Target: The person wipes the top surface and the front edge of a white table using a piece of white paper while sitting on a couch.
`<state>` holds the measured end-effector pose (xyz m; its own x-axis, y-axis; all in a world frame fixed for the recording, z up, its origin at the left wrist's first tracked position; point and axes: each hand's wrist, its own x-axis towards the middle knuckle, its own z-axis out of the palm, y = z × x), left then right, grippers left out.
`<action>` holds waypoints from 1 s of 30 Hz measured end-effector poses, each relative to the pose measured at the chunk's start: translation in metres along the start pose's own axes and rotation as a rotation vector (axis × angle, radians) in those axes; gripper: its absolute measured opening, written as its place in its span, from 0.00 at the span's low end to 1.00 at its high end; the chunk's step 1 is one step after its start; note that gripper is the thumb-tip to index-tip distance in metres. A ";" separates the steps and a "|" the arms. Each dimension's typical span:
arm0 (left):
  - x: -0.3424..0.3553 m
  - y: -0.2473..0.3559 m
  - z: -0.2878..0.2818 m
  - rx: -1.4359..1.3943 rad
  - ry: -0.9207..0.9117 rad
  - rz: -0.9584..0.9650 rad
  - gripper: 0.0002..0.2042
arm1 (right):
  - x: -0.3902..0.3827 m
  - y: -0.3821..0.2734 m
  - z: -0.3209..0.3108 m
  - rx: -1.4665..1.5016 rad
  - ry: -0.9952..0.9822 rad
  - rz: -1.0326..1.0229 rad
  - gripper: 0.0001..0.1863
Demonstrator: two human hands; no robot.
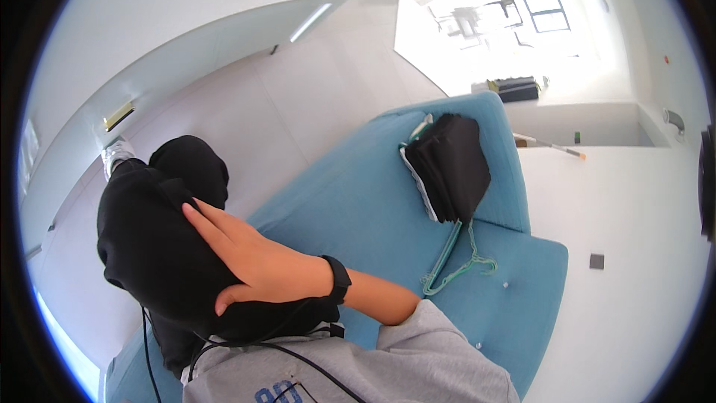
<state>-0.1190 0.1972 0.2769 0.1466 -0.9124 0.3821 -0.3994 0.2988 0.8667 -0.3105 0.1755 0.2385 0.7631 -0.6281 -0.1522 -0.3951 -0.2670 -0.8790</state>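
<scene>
My right hand (254,266), with a black band at the wrist, lies with fingers stretched out on the black fabric of my trousers (138,239) over my leg. A white shoe (116,151) shows beyond the knee. Black cords run over my grey shirt and down the left. On the blue sofa (332,186) to my right rests a folded stack of black cloth (447,168), with a white edge along its left side. Teal hangers (470,265) lie just below the stack. My left hand is out of sight.
A long white unit (186,7) curves along the left and top, with a small yellow-and-dark item (119,116) at it. Pale floor (283,112) runs beside the sofa. A white wall (634,216) stands right. Beyond are a bright room, a dark pile (514,89) and a pole (552,148).
</scene>
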 end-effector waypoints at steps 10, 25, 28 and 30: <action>0.011 0.016 -0.109 -0.608 -0.085 0.212 0.11 | 0.017 -0.004 0.008 -0.041 -0.038 -0.054 0.58; 0.048 -0.260 -0.183 1.140 -0.073 -0.380 0.43 | 0.000 0.007 -0.001 0.014 -0.058 0.064 0.63; 0.034 -0.281 -0.184 1.197 -0.017 -0.242 0.34 | 0.002 0.004 -0.004 0.024 -0.058 0.061 0.63; 0.029 -0.277 -0.177 1.181 0.120 -0.151 0.24 | 0.003 0.007 -0.005 0.030 -0.064 0.059 0.63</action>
<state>0.1559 0.1373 0.1042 0.3220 -0.8653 0.3842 -0.9462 -0.3081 0.0990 -0.3131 0.1681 0.2344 0.7703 -0.5941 -0.2318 -0.4255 -0.2079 -0.8808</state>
